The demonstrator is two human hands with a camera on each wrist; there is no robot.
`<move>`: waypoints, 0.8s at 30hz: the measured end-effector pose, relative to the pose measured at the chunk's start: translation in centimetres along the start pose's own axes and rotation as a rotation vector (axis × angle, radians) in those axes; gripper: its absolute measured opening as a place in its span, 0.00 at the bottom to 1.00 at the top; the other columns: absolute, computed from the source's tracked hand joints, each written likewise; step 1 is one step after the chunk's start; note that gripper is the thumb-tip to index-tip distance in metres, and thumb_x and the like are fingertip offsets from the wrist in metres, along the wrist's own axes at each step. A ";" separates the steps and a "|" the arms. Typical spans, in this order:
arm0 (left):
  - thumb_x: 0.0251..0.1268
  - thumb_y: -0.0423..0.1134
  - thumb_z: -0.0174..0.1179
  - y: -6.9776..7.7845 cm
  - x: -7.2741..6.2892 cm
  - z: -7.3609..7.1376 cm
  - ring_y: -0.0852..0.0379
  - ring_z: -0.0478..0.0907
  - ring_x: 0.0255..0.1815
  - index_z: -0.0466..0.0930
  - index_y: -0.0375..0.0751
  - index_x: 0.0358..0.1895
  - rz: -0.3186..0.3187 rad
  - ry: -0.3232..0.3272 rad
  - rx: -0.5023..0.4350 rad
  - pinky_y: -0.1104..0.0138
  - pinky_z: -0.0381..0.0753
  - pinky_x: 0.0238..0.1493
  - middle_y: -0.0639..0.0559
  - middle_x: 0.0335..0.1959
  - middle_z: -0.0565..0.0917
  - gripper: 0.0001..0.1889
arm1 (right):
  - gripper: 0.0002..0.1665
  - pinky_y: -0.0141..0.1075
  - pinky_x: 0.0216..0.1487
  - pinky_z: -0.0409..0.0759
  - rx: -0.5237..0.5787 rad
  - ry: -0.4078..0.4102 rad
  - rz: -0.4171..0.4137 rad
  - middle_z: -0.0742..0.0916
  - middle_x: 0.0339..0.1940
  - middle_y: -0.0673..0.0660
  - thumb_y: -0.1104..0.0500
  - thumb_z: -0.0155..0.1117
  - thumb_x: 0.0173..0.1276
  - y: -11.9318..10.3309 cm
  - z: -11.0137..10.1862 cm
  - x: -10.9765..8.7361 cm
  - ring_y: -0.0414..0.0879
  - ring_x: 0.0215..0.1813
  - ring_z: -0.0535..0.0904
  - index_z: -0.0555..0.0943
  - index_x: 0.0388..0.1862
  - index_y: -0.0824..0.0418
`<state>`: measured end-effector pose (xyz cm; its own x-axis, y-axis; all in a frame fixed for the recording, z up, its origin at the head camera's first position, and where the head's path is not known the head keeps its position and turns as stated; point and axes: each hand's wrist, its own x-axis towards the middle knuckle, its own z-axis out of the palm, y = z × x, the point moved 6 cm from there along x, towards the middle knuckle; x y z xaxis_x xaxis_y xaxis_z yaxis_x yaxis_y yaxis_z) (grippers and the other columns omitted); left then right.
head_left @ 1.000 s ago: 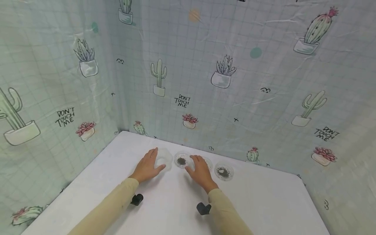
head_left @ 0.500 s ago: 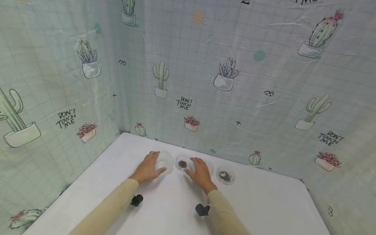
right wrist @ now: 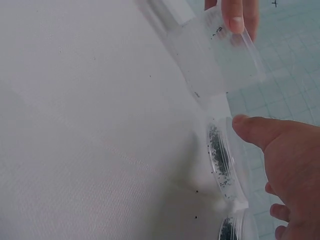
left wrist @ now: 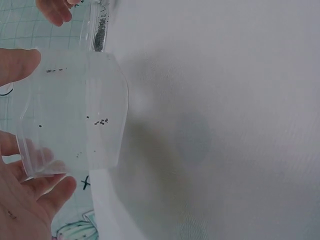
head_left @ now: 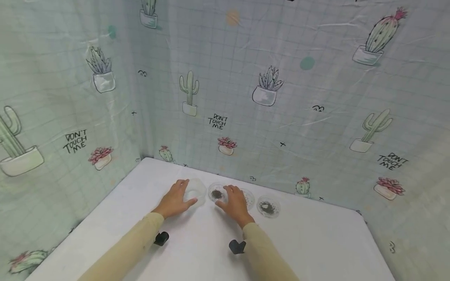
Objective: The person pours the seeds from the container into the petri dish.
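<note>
My left hand (head_left: 174,201) grips a clear plastic tub (head_left: 197,191) at the far left of the table, thumb on one side and fingers on the other. In the left wrist view a few dark specks cling to the wall of the tub (left wrist: 70,110). My right hand (head_left: 235,203) hovers at the petri dish (head_left: 215,193) beside the tub, thumb and fingers spread apart. Dark granules lie in that dish. In the right wrist view the thumb (right wrist: 255,131) reaches over the upper end of the dish (right wrist: 222,160), with the other fingers apart from it.
A second petri dish (head_left: 249,199) with specks stands partly behind my right hand. Right of it is a third dish (head_left: 268,210) with dark granules and a pale patch. A cactus-print curtain (head_left: 225,97) encloses the back and sides of the white table (head_left: 316,242).
My right hand has shifted slightly left over the dish of granules, uncovering more of the dish behind it. The left hand stays at the tub. The head view shifted a little.
</note>
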<state>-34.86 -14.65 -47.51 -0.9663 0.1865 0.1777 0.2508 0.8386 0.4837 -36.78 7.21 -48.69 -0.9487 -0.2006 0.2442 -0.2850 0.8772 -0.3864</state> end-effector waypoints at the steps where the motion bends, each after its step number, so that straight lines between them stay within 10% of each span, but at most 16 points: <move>1: 0.62 0.55 0.61 -0.1 0.0 -0.1 0.37 0.63 0.69 0.57 0.31 0.72 -0.002 0.001 -0.001 0.44 0.68 0.67 0.34 0.68 0.64 0.43 | 0.40 0.54 0.73 0.63 -0.005 -0.009 0.000 0.77 0.65 0.62 0.43 0.72 0.58 -0.1 0.1 0.1 0.58 0.70 0.68 0.73 0.64 0.60; 24: 0.62 0.57 0.60 -0.4 0.1 0.1 0.38 0.64 0.69 0.57 0.31 0.72 0.008 -0.018 0.037 0.46 0.68 0.68 0.35 0.68 0.64 0.44 | 0.40 0.56 0.76 0.56 0.000 -0.053 0.062 0.76 0.66 0.61 0.43 0.73 0.56 -0.7 1.1 1.2 0.58 0.72 0.67 0.73 0.65 0.58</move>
<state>-35.03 -14.95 -47.80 -0.9651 0.2025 0.1659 0.2568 0.8554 0.4498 -37.85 5.91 -49.13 -0.9705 -0.1689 0.1722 -0.2255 0.8886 -0.3993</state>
